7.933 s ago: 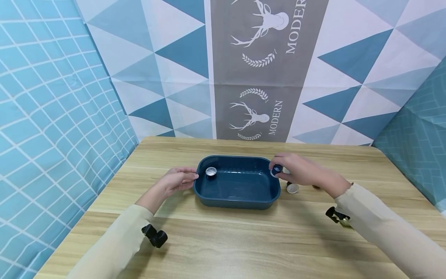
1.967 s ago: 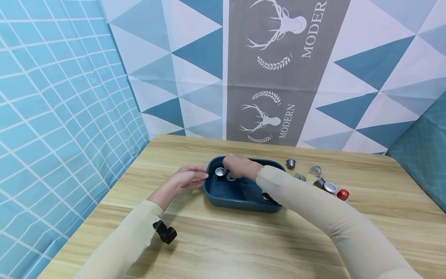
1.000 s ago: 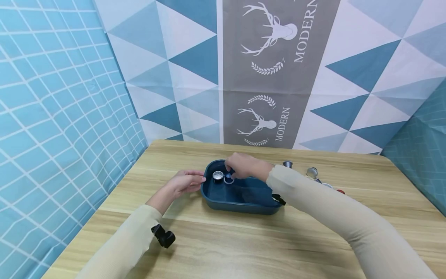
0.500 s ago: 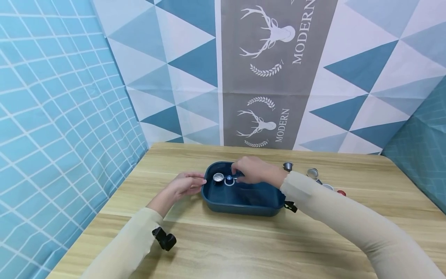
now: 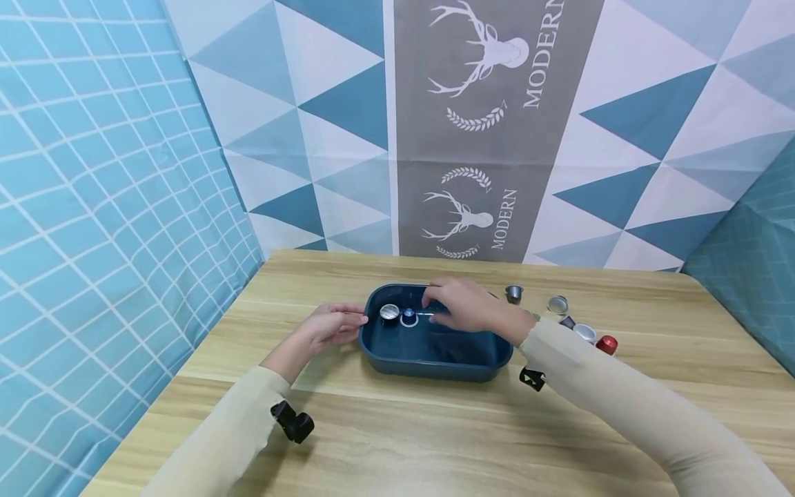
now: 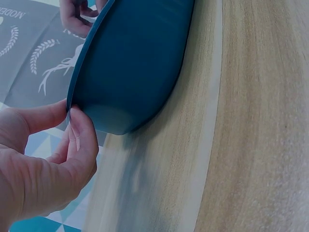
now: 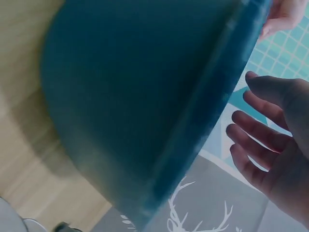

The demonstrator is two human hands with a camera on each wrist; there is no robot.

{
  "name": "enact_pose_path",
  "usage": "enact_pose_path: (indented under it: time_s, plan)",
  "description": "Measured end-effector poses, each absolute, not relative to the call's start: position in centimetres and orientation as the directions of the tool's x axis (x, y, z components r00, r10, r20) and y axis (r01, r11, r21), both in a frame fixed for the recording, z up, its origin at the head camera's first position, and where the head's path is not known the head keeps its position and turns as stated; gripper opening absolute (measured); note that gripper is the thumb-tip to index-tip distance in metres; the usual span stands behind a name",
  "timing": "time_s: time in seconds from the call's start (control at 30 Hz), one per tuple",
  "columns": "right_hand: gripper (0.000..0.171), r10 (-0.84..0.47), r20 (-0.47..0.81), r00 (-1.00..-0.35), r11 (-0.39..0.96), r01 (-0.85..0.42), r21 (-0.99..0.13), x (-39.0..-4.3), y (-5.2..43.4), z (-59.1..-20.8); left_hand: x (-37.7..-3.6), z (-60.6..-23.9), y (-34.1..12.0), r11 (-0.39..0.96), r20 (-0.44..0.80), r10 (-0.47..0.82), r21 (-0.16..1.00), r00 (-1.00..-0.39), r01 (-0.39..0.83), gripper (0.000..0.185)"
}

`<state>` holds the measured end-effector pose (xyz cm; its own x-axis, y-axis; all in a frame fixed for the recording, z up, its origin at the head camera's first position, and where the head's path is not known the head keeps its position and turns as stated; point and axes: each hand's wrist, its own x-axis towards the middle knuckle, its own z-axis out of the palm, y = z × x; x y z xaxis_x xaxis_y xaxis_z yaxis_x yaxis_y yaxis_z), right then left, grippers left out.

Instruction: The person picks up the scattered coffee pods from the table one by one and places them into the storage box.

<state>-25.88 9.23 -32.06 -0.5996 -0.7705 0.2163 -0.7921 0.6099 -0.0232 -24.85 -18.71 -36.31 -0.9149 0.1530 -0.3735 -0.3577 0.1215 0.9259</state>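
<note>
A dark blue tray (image 5: 435, 371) stands on the table, its left rim pinched between the thumb and fingers of my left hand (image 5: 332, 326). Inside, near the left end, sit a coffee capsule with its silver foil up (image 5: 389, 313) and a blue coffee capsule (image 5: 409, 317), pale rim down, beside it. My right hand (image 5: 462, 304) hovers over the tray to the right of them. In the right wrist view, the right hand's fingers (image 7: 256, 140) are spread with nothing between them. A thin pale streak lies between the blue capsule and that hand; I cannot tell what it is.
Right of the tray lie several more capsules: a grey one (image 5: 513, 294), a silver-faced one (image 5: 557, 304), a dark one (image 5: 567, 322), a pale-faced one (image 5: 585, 333) and a red one (image 5: 606, 344). The right forearm partly covers that area. Patterned cloth (image 5: 310, 138) hangs behind the table.
My right hand carried the blue capsule from the tray's right end to beside the silver-foiled one, let go and drew back rightward. My left hand stays on the rim.
</note>
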Motion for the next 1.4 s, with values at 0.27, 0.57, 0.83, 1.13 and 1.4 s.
enact_pose_path:
  time_s: [0.27,0.57,0.83,1.13,1.4]
  plan:
    - [0.023,-0.755,0.279,-0.593,0.612,-0.790,-0.022,-25.4,10.2,-32.7,-24.9,-36.1,-18.8,0.121,-0.372,0.157,0.927,-0.915,-0.356,0.041]
    - [0.025,-0.727,0.348,-0.592,0.631,-0.776,-0.003,-24.7,11.5,-33.5,-25.1,-36.2,-18.8,0.117,-0.371,0.155,0.927,-0.916,-0.355,0.039]
    - [0.027,-0.707,0.397,-0.586,0.640,-0.768,0.006,-24.1,12.9,-33.9,-25.0,-36.2,-18.7,0.124,-0.373,0.150,0.926,-0.916,-0.357,0.039]
    - [0.026,-0.692,0.427,-0.582,0.649,-0.761,0.014,-23.3,14.4,-34.0,-25.0,-36.4,-18.8,0.117,-0.374,0.152,0.926,-0.915,-0.359,0.041]
    - [0.028,-0.692,0.458,-0.558,0.635,-0.772,0.018,-22.8,15.9,-34.5,-25.0,-36.5,-18.9,0.098,-0.370,0.168,0.929,-0.914,-0.358,0.039]
